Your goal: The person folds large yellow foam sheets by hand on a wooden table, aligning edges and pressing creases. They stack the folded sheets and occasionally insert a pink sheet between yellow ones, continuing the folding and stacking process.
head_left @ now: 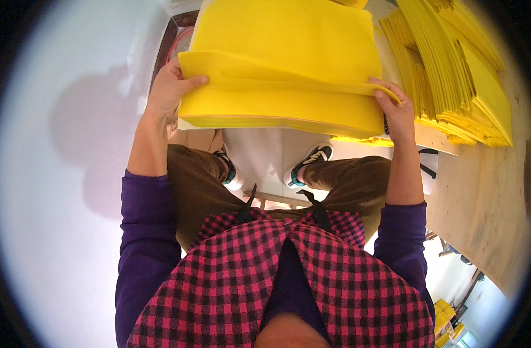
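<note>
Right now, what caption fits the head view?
Both hands, left hand and right hand, grip a folded yellow foam sheet.

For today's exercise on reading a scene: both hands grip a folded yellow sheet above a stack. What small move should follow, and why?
Probably lower the top yellow sheet flat onto the stack: the left hand and right hand pinch its folded front edge, which is raised above the stack.

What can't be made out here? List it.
- Head view: the top of the yellow sheet stack is cut off by the upper edge.
- What bears the stack: hidden beneath it.
- Left hand and right hand fingertips: tucked under the folded top sheet.
</note>
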{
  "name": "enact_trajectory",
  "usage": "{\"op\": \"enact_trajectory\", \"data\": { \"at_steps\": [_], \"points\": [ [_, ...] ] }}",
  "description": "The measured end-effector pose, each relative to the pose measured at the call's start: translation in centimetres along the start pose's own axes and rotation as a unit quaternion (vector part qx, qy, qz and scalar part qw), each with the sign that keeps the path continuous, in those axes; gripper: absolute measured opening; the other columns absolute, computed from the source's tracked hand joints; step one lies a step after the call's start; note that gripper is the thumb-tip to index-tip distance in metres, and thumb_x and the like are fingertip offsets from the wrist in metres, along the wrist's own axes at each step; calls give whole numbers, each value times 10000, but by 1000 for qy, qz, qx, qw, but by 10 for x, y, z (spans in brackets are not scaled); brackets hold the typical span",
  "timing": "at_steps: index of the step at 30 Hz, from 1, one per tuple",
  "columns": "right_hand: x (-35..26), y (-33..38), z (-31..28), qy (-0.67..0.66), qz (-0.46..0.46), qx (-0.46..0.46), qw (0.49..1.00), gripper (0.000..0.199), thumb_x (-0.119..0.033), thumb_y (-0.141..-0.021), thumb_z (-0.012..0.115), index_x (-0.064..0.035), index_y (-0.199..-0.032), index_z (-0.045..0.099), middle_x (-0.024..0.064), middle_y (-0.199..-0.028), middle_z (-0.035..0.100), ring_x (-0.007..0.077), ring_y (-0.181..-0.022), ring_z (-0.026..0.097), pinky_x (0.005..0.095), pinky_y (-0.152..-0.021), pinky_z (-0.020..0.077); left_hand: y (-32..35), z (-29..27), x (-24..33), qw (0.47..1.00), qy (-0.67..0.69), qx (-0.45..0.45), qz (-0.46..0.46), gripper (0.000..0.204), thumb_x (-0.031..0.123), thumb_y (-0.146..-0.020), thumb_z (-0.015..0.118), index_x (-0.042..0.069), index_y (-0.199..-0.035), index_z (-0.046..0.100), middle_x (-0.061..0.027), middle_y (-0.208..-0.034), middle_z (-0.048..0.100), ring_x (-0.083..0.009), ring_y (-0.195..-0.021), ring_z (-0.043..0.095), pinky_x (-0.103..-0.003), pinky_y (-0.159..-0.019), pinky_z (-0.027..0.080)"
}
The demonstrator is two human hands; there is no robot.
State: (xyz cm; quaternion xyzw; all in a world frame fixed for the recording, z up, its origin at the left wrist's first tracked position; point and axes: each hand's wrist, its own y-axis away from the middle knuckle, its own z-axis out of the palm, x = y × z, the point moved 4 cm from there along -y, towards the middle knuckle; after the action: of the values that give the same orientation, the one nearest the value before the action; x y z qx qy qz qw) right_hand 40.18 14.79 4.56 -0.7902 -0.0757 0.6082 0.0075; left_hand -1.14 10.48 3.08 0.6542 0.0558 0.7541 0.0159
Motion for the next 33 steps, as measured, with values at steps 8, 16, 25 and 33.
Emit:
{"op": "enact_trajectory", "data": {
  "at_steps": [8,16,25,33],
  "points": [
    [3,-2,-1,-22,29,13,999,345,-291,-872,654,2,-1055,648,65,-997,649,139,-920,584,257,-826,462,2,0,0,999,16,-18,41,320,8,-797,669,-4,-1104,576,-62,-1021,632,-155,-911,612,-274,-822,502],
    [1,-1,0,-24,33,27,999,333,-281,-901,616,11,-1058,640,56,-959,650,115,-848,578,241,-769,472,-4,-6,-7,995,95,0,-9,318,238,-932,536,-10,-1127,575,-85,-1083,633,-157,-976,601,-265,-847,473],
    [-34,9,-3,29,-110,80,990,243,-248,-906,595,-48,-1029,660,43,-1118,624,172,-1044,551,298,-963,376,-3,-4,-5,985,169,26,-19,344,233,-954,443,-32,-1140,557,-112,-1129,609,-184,-1034,568,-286,-914,425],
    [-89,44,40,303,-335,9,892,329,-150,-764,702,-48,-1065,619,109,-1056,624,285,-1032,560,359,-921,424,-1,-4,-4,981,189,32,-21,353,231,-951,446,-46,-1145,546,-120,-1118,607,-195,-1016,578,-287,-898,443]
  ]
}}
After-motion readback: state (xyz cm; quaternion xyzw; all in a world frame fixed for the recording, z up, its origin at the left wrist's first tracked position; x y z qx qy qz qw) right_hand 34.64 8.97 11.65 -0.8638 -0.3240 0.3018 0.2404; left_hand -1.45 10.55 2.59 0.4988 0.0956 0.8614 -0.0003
